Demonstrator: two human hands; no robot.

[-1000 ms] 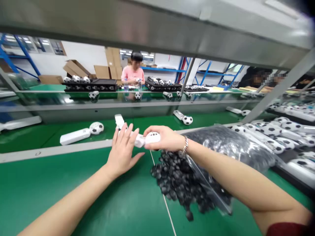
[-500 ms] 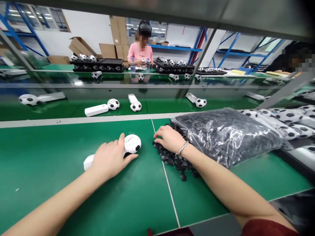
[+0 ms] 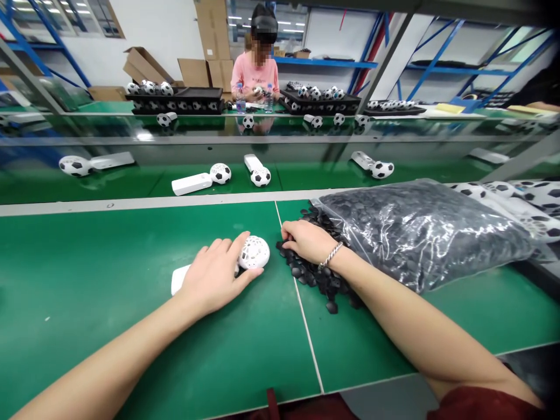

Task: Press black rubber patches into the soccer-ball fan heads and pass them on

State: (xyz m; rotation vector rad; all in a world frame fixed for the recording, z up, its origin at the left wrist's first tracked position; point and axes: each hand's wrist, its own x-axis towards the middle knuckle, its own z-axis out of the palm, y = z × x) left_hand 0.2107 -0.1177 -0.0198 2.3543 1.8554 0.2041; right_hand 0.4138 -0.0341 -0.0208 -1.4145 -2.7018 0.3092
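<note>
My left hand (image 3: 214, 274) lies over a white football-shaped handheld fan (image 3: 252, 252) on the green table (image 3: 109, 274), fingers wrapped on its neck and handle. The fan's round head, perforated and all white, points right. My right hand (image 3: 306, 240) is curled, fingertips down in a loose pile of small black pieces (image 3: 317, 277) that spills from a clear plastic bag (image 3: 420, 230). What its fingers pinch is hidden.
Finished fans with black-and-white heads (image 3: 261, 175) lie on the conveyor belt (image 3: 131, 181) beyond the table's edge strip. More fans are stacked at the right (image 3: 525, 195). A person in pink (image 3: 256, 73) works across the line, beside black trays (image 3: 179, 99).
A second ago both hands held the fan up near the belt. The left hand has since set it down on the table, and the right hand went into the black pieces.
</note>
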